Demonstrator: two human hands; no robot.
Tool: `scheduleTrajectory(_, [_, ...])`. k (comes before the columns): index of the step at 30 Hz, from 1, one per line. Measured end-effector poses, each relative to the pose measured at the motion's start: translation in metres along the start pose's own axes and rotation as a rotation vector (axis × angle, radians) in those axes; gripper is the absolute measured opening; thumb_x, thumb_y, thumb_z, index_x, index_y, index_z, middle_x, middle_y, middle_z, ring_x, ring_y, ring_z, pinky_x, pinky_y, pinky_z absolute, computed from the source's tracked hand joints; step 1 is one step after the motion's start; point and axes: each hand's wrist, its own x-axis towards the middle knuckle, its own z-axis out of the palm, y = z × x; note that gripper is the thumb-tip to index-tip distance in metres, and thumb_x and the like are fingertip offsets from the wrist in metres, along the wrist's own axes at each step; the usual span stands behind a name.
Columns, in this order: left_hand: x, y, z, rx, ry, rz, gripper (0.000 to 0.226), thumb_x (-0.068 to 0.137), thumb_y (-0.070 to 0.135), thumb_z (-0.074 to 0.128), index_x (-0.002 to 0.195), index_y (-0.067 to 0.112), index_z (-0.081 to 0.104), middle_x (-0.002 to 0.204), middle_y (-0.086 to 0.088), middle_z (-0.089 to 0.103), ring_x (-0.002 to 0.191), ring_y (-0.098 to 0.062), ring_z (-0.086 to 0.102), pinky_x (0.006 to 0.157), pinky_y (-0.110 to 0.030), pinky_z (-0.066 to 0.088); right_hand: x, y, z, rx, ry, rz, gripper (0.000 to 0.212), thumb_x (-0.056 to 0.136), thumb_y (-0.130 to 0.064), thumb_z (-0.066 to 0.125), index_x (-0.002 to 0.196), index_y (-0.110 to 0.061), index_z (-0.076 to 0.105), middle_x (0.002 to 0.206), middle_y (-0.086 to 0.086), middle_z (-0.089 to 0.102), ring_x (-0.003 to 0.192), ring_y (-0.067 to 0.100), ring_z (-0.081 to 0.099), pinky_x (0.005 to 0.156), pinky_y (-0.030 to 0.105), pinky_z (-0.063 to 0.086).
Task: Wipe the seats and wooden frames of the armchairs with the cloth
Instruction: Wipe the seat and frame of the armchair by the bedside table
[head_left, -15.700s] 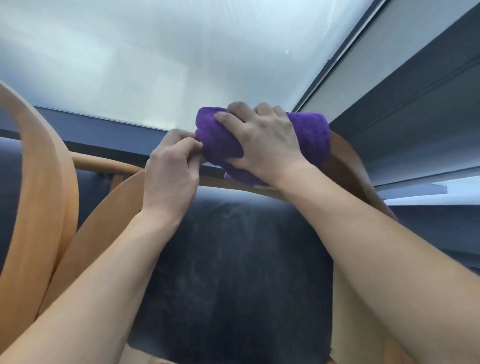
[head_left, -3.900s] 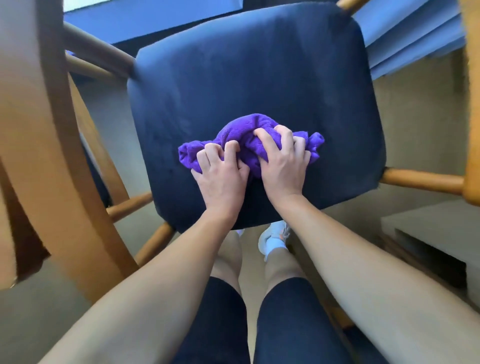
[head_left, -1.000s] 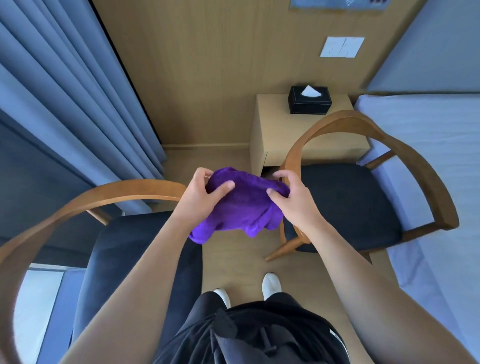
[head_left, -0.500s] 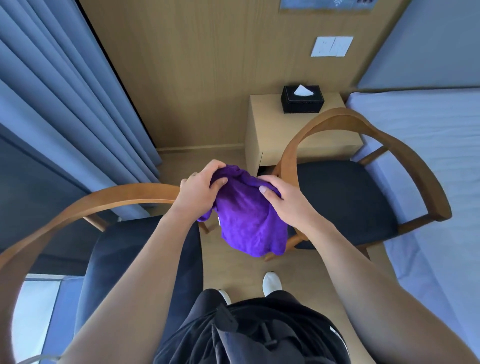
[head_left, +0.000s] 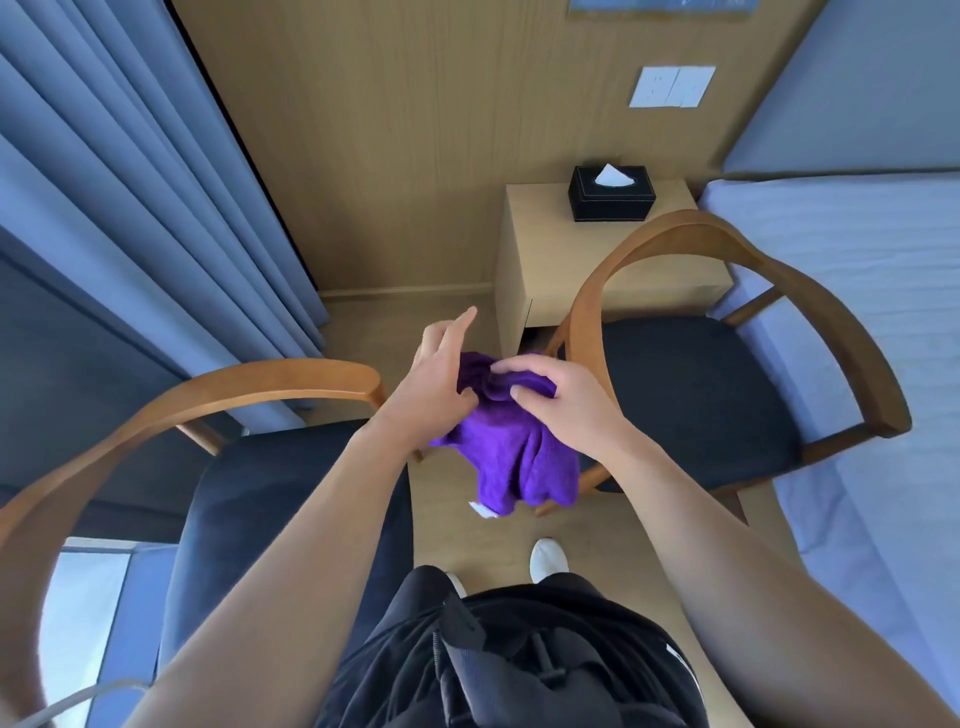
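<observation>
A purple cloth (head_left: 517, 457) hangs in the air between two armchairs, bunched at the top. My right hand (head_left: 561, 405) pinches its upper folds. My left hand (head_left: 436, 384) touches the cloth's left side with the lower fingers curled into it and the index finger sticking out. The left armchair (head_left: 270, 509) has a dark seat and a curved wooden frame (head_left: 234, 387) below and left of my hands. The right armchair (head_left: 696, 400) has the same dark seat and a bent wooden frame (head_left: 810, 291) just right of my hands.
A wooden bedside table (head_left: 550, 260) carries a black tissue box (head_left: 612, 193) behind the right armchair. A bed with pale sheets (head_left: 883, 312) runs along the right. Blue curtains (head_left: 130, 218) hang on the left. My white shoes (head_left: 548, 555) stand on the wooden floor between the chairs.
My hands have gathered the cloth tighter at the top and it hangs lower. The left hand's index finger has lifted off the cloth. The view shifted slightly.
</observation>
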Motion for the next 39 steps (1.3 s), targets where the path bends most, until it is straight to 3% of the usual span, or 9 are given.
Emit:
scheduleTrajectory(5, [-0.003, -0.005, 0.017, 0.083, 0.048, -0.161, 0.017, 0.093, 0.019, 0.062, 0.105, 0.008, 0.06, 0.104, -0.007, 0.061, 0.1, -0.028, 0.06, 0.08, -0.028, 0.042, 0.007, -0.009, 0.001, 0.193, 0.161, 0.093, 0.032, 0.101, -0.007, 0.049, 0.12, -0.026, 0.067, 0.12, -0.02, 0.066, 0.113, -0.004, 0.058, 0.102, 0.021, 0.045])
scheduleTrajectory(9, [-0.016, -0.003, 0.031, 0.087, -0.322, -0.176, 0.032, 0.089, 0.011, 0.049, 0.116, 0.006, 0.065, 0.111, -0.01, 0.071, 0.106, -0.03, 0.063, 0.087, -0.029, 0.049, 0.01, -0.011, 0.005, 0.316, 0.207, 0.159, 0.032, 0.102, -0.009, 0.048, 0.118, -0.029, 0.068, 0.12, -0.017, 0.067, 0.114, 0.003, 0.06, 0.105, 0.031, 0.048])
scheduleTrajectory(14, [-0.015, -0.01, 0.045, -0.128, -0.336, -0.182, 0.026, 0.092, 0.03, 0.051, 0.104, 0.014, 0.067, 0.098, -0.009, 0.072, 0.095, -0.029, 0.067, 0.084, -0.041, 0.054, 0.011, -0.013, 0.004, 0.633, 0.216, 0.266, 0.031, 0.1, -0.007, 0.055, 0.125, -0.022, 0.065, 0.125, 0.002, 0.065, 0.116, 0.022, 0.063, 0.101, 0.037, 0.053])
scheduleTrajectory(17, [-0.013, -0.012, 0.046, -0.315, -0.29, -0.194, 0.024, 0.094, 0.031, 0.052, 0.114, 0.023, 0.063, 0.102, -0.001, 0.072, 0.088, -0.019, 0.068, 0.079, -0.039, 0.056, 0.006, -0.015, -0.005, 0.776, 0.075, 0.283, 0.065, 0.091, 0.004, 0.064, 0.146, -0.025, 0.046, 0.13, 0.001, 0.059, 0.114, 0.018, 0.063, 0.098, 0.034, 0.053])
scheduleTrajectory(20, [-0.01, -0.016, 0.048, -0.28, -0.21, -0.202, 0.016, 0.091, 0.023, 0.055, 0.102, 0.015, 0.063, 0.098, -0.009, 0.069, 0.094, -0.028, 0.065, 0.081, -0.041, 0.054, 0.001, -0.009, -0.011, 0.567, -0.056, 0.257, 0.092, 0.089, 0.009, 0.065, 0.156, -0.038, 0.021, 0.141, -0.008, 0.047, 0.121, 0.012, 0.058, 0.104, 0.033, 0.049])
scheduleTrajectory(25, [-0.009, -0.023, 0.046, -0.031, 0.051, -0.218, 0.041, 0.087, 0.04, 0.071, 0.068, 0.013, 0.048, 0.078, -0.011, 0.058, 0.078, -0.028, 0.051, 0.066, -0.033, 0.037, 0.002, 0.001, -0.013, -0.235, 0.036, 0.122, 0.061, 0.105, -0.008, 0.043, 0.153, -0.043, 0.028, 0.143, -0.008, 0.052, 0.117, 0.022, 0.059, 0.099, 0.032, 0.049])
scheduleTrajectory(29, [-0.013, -0.018, 0.038, -0.214, 0.05, -0.199, 0.04, 0.095, 0.039, 0.062, 0.07, 0.013, 0.043, 0.061, 0.004, 0.041, 0.06, -0.016, 0.039, 0.055, -0.028, 0.03, 0.006, 0.011, -0.009, -0.25, 0.038, 0.139, 0.036, 0.104, -0.01, 0.041, 0.124, -0.029, 0.065, 0.123, -0.011, 0.061, 0.116, 0.01, 0.056, 0.092, 0.013, 0.04])
scheduleTrajectory(33, [-0.014, -0.008, 0.032, -0.393, 0.031, -0.146, 0.032, 0.097, 0.034, 0.06, 0.075, 0.015, 0.046, 0.061, 0.01, 0.04, 0.054, -0.004, 0.036, 0.054, -0.017, 0.032, 0.009, 0.02, 0.004, -0.32, -0.191, 0.227, 0.051, 0.089, -0.029, 0.068, 0.139, -0.032, 0.054, 0.132, -0.002, 0.047, 0.117, 0.014, 0.049, 0.095, 0.025, 0.039])
scheduleTrajectory(39, [-0.007, -0.007, 0.027, -0.533, -0.009, -0.304, 0.043, 0.106, 0.033, 0.041, 0.077, 0.007, 0.057, 0.068, 0.0, 0.062, 0.056, -0.012, 0.053, 0.062, -0.027, 0.044, 0.012, 0.025, 0.007, -0.138, 0.081, 0.148, 0.023, 0.087, -0.003, 0.066, 0.093, -0.025, 0.071, 0.106, -0.012, 0.061, 0.096, -0.001, 0.057, 0.086, 0.018, 0.042])
